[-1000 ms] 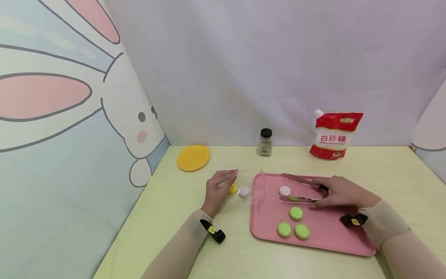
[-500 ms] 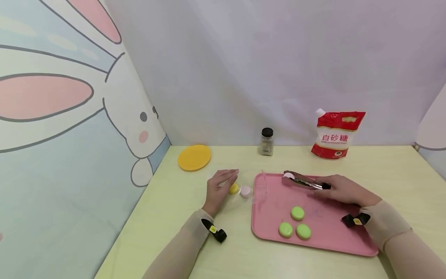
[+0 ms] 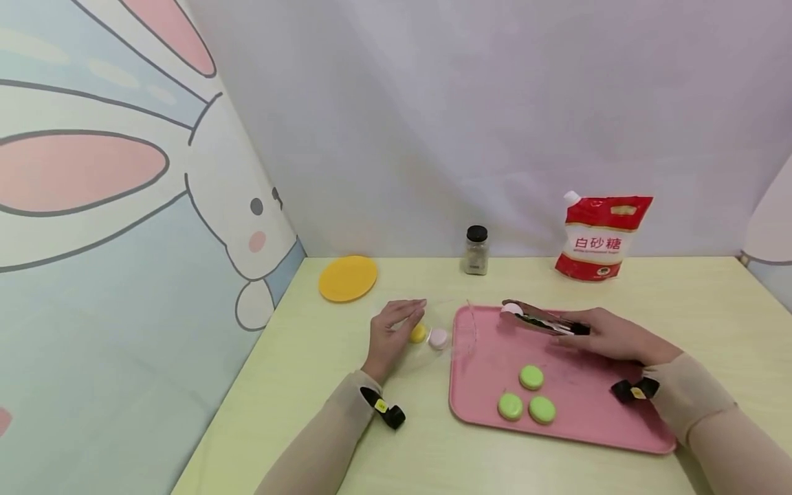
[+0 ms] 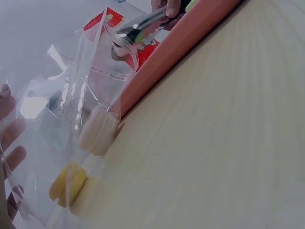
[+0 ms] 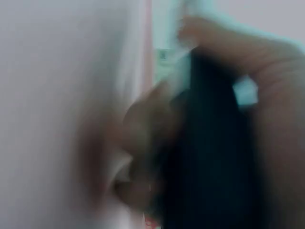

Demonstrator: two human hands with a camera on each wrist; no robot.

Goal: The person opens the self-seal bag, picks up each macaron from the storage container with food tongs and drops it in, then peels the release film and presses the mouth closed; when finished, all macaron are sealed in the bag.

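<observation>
My left hand point(image 3: 394, 333) pinches the edge of a clear plastic bag point(image 4: 86, 67), whose mouth faces the pink tray point(image 3: 471, 405). Inside the bag are a yellow macaron point(image 4: 67, 183) and a pale pink macaron point(image 4: 99, 130). My right hand point(image 3: 612, 335) grips metal tongs point(image 3: 544, 320) with black handles over the tray's far side. Between the tong tips is another pale pink macaron point(image 3: 511, 309). Dark handles point(image 5: 209, 143) fill much of the blurred right wrist view. Three green macarons lie on the tray, one green macaron point(image 3: 531, 377) farther back than the others.
A yellow plate point(image 3: 348, 278) lies at the back left of the table. Along the back stand a black-lidded jar point(image 3: 476, 251) and a red and white sugar pouch point(image 3: 603, 238). The tray's raised rim lies beside the bag's mouth.
The tongs have come together on the pale pink macaron and carried it toward the tray's far left corner. My left hand keeps its place at the bag.
</observation>
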